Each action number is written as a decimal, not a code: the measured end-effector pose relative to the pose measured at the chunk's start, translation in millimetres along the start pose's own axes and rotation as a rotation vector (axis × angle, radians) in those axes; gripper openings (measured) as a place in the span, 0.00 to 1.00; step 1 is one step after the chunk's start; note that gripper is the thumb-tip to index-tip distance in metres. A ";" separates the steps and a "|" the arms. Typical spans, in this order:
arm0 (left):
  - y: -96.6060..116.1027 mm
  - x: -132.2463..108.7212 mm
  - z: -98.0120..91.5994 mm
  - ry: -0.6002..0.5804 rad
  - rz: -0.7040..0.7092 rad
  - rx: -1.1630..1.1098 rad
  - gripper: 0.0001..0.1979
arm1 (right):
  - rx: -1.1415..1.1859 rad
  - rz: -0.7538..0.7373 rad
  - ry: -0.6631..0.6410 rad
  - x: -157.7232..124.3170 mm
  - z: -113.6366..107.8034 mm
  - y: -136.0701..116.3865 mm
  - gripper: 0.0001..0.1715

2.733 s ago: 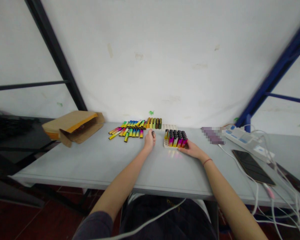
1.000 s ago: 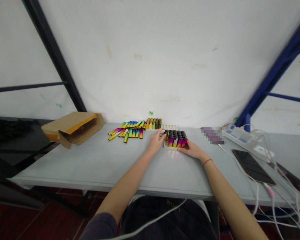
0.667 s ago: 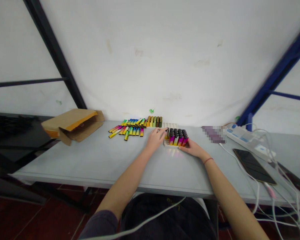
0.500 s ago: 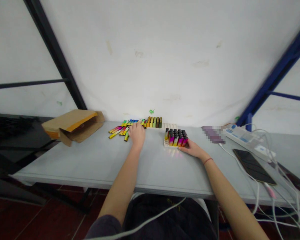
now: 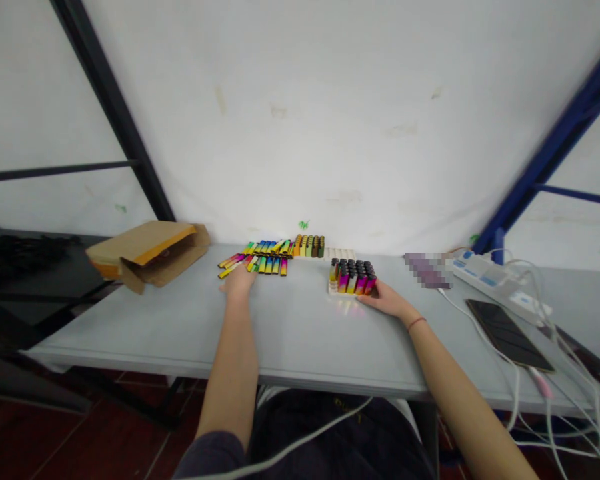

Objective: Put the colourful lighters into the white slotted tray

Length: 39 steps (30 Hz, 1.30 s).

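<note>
Loose lighters [image 5: 273,266] with bright multicoloured bodies lie in rough rows towards the back of the table. My left hand [image 5: 239,280] reaches to the near left side of these lighters, palm down. Its fingertips are mostly hidden, and whether it grips a lighter cannot be made out. At the centre right, a pale tray [image 5: 334,289] holds several upright lighters [image 5: 356,277] with black tops. My right hand [image 5: 387,298] grips the tray's right end, with the thumb along its front and the other fingers hidden behind.
Behind stand more upright lighters [image 5: 309,246], beside a pale slotted tray [image 5: 341,254]. An opened cardboard box [image 5: 147,250] lies at the left. To the right are a phone [image 5: 509,333], a power strip [image 5: 500,283] and tangled white cables. A white wall backs the table [image 5: 300,333].
My left hand has moved left and slightly nearer from the middle of the loose lighters, uncovering the front row's right part. My right hand stays at the tray.
</note>
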<state>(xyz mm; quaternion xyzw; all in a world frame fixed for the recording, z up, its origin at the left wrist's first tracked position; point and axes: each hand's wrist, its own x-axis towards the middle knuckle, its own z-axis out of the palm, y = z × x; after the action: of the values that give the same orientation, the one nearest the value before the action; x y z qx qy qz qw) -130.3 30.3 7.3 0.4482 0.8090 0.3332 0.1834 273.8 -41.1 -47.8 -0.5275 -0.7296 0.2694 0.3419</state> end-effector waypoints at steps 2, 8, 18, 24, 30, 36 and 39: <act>3.6 0.1 -2.3 0.010 0.033 -0.105 0.13 | 0.002 0.001 -0.002 0.2 0.5 0.9 0.29; 33.2 -13.7 19.8 -0.090 0.221 -0.490 0.05 | 0.000 -0.009 -0.007 0.4 0.6 3.4 0.30; 61.3 -60.0 58.2 -0.478 0.192 -1.018 0.11 | 0.011 -0.013 -0.002 0.7 -0.3 5.2 0.30; 63.0 -70.6 75.1 -0.602 0.017 -1.080 0.16 | 0.022 -0.009 -0.010 0.9 -0.1 4.0 0.31; 64.3 -83.1 89.5 -0.549 0.111 -1.112 0.20 | 0.022 -0.008 -0.014 2.1 0.5 7.0 0.32; 67.5 -88.8 88.6 -0.561 -0.089 -1.024 0.27 | 0.008 -0.007 -0.010 0.6 -0.8 1.2 0.31; 68.4 -88.0 88.9 -0.534 -0.123 -1.017 0.26 | 0.003 -0.006 -0.010 -0.2 -1.2 -0.9 0.31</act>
<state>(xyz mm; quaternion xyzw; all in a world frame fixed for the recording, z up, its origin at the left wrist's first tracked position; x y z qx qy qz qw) 10.7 14.8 -7.9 0.3244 0.4975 0.5442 0.5926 274.2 -41.5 -46.4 -0.5234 -0.7325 0.2721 0.3399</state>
